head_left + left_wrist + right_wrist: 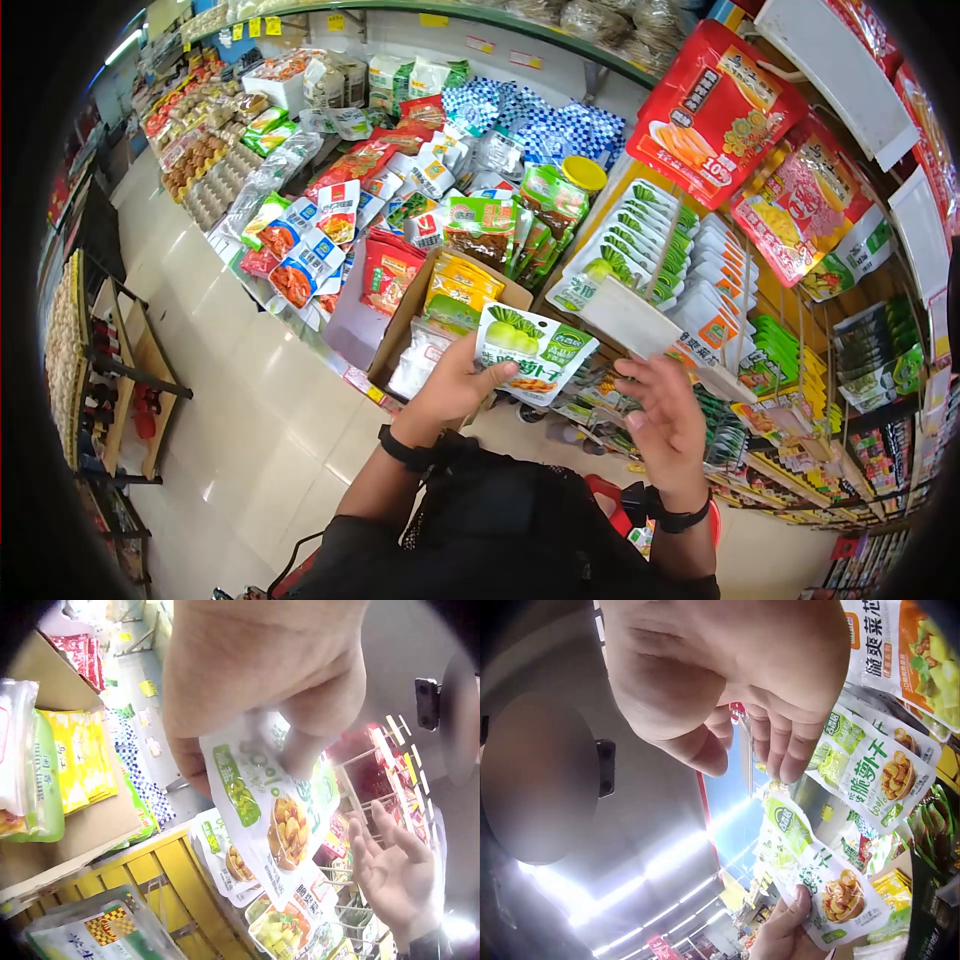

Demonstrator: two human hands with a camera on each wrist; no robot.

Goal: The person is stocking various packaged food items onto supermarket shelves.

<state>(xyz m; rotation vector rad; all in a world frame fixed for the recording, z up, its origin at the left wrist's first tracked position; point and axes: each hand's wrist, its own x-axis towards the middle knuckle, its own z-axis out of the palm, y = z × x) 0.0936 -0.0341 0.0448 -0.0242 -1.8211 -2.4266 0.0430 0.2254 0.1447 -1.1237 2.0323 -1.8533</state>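
A white and green packet of dried radish (540, 348) is pinched by its left side in my left hand (443, 388), thumb on its printed front. In the left wrist view the packet (244, 791) hangs below that hand, and the right wrist view shows its front (817, 874) too. Just right of the packet, my right hand (665, 425) is raised with loosely bent fingers and holds nothing. Similar green and white packets (640, 235) hang in a row on the rack beyond, behind a white label plate (650, 330).
A cardboard box (515, 292) with yellow packets (465, 285) stands left of the rack. Behind it spreads a counter of bagged foods (400, 180). Large red bags (715, 110) hang at upper right. Tiled floor (240, 400) lies to the left, beside a wooden shelf (120, 370).
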